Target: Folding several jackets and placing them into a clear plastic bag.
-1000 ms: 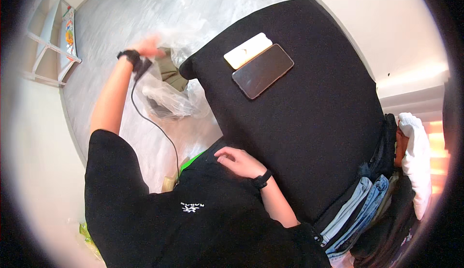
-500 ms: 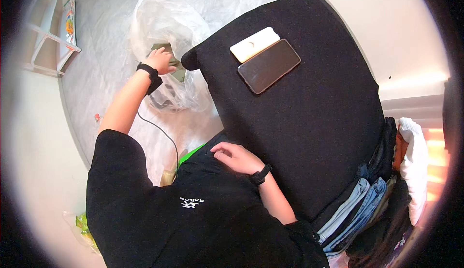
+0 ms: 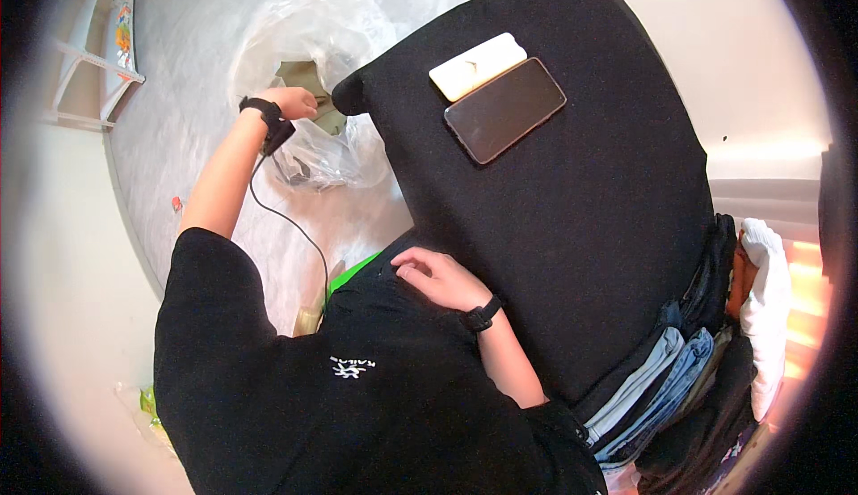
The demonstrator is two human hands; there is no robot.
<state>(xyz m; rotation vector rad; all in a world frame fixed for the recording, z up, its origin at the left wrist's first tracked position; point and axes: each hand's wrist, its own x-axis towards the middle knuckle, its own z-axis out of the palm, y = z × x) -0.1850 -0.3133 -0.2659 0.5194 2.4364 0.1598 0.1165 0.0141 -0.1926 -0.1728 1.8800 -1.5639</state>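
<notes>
My left hand (image 3: 295, 101), with a black wristband and a small dark device on its wrist, is over the mouth of a clear plastic bag (image 3: 295, 26) on the floor. Its fingers are curled inward; whatever they hold, if anything, is hidden. Around the hand shows something olive-khaki (image 3: 332, 121), flat and perhaps folded, inside the bag. On my lap lies my right hand (image 3: 443, 281), loosely bent, thumb and fingers apart, with nothing in it. To its right is a black-covered surface (image 3: 608, 200) bearing a dark-screened phone (image 3: 506, 111) and a white flat object (image 3: 477, 66).
Folded jeans (image 3: 657, 388) and other clothes, including a white garment (image 3: 764, 316), are stacked at the lower right. A thin black cable (image 3: 299, 238) runs from my left wrist toward my body. White shelving (image 3: 89, 84) stands at the far left.
My left hand's fingers, spread over the bag before, are now curled, and the hand has shifted slightly. The right hand stays on my lap. The view has tilted a little.
</notes>
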